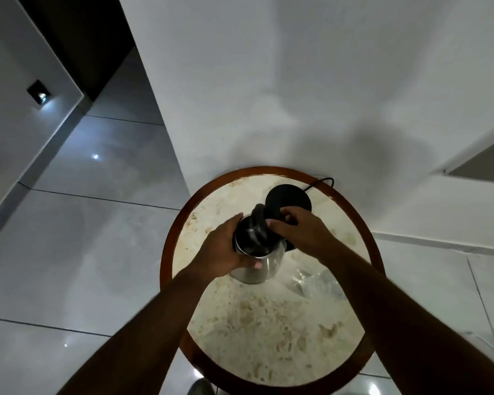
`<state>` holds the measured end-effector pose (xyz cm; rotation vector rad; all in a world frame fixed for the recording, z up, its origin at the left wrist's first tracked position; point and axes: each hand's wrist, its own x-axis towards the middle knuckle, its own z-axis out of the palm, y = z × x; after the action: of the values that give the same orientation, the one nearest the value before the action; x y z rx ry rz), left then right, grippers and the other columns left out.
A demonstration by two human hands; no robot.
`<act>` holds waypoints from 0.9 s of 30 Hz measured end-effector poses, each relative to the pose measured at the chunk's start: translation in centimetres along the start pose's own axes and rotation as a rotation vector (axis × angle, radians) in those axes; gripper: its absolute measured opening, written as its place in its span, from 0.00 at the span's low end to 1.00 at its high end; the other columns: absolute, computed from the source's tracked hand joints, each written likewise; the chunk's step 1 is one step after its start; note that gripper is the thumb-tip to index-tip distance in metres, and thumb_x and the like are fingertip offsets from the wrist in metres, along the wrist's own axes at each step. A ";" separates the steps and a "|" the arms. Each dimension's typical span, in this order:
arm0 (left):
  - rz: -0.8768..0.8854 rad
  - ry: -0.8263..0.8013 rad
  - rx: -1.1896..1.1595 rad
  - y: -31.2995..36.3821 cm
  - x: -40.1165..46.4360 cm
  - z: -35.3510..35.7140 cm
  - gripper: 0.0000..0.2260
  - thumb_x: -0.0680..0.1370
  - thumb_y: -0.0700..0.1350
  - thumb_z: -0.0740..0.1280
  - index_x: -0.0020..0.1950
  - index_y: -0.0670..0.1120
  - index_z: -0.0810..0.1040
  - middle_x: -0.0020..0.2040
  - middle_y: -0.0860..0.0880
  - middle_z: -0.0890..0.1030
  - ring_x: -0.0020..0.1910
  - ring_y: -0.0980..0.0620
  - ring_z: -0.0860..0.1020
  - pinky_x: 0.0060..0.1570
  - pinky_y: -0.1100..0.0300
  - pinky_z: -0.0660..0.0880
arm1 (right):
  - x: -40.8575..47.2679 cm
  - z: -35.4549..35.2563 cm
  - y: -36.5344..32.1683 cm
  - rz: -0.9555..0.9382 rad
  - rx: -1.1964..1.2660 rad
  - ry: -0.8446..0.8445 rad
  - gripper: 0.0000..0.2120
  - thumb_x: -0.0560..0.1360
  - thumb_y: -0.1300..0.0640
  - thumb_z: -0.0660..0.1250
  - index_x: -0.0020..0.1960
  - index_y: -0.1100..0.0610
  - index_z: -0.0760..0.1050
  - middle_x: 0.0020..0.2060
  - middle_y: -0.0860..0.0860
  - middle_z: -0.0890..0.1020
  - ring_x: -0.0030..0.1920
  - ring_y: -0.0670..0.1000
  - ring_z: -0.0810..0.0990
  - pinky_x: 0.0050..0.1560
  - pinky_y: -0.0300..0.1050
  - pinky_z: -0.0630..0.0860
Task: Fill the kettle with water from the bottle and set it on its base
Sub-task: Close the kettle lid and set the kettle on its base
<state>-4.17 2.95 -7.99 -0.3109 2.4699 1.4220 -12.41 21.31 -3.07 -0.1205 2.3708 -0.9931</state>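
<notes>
We look down on a round stone-topped desk (271,332) with a dark wooden rim, where our left hand (226,249) is wrapped around the steel body of the kettle (257,263), steadying it on the desktop, while our right hand (297,228) closes on the black lid (258,223) at its handle side, apparently working it open or shut. The kettle stands just in front of its round black base (288,201), not yet on it; the base's cord (322,182) runs off toward the wall. A clear plastic bottle (314,280) seems to lie on the desk to the right, under our right forearm, though blur makes it hard to read. From here the risks are plain: the forearm could knock the bottle and roll it off the rim, a hard tug on the lid could tip the kettle if the left hand's hold loosens, and water spilled near the base or cord would be a hazard.
</notes>
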 end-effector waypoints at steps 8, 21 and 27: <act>0.014 -0.008 -0.048 -1.1 0.2 -0.1 0.49 0.57 0.54 0.83 0.73 0.57 0.64 0.69 0.56 0.75 0.61 0.60 0.70 0.50 0.77 0.63 | 0.2 2.8 -1.2 0.035 -0.523 0.059 0.37 0.59 0.29 0.60 0.56 0.56 0.73 0.52 0.55 0.75 0.56 0.58 0.72 0.54 0.59 0.75; 0.034 0.055 -0.017 -0.2 -0.4 1.2 0.44 0.57 0.55 0.81 0.63 0.78 0.59 0.61 0.74 0.69 0.61 0.75 0.67 0.49 0.81 0.68 | 0.7 -2.4 1.3 -0.218 -0.649 -0.338 0.23 0.68 0.52 0.76 0.58 0.58 0.72 0.51 0.55 0.80 0.50 0.54 0.80 0.50 0.46 0.78; 0.048 0.080 -0.019 1.8 1.0 1.9 0.45 0.53 0.54 0.83 0.68 0.55 0.70 0.64 0.52 0.77 0.63 0.50 0.75 0.61 0.50 0.77 | 1.3 -2.6 3.3 -0.254 -0.601 -0.177 0.09 0.74 0.58 0.68 0.52 0.57 0.70 0.43 0.51 0.76 0.43 0.50 0.76 0.43 0.40 0.73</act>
<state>-5.44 5.44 -7.74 -0.3211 2.5450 1.4803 -14.51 24.99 -4.43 -0.7162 2.4469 -0.3201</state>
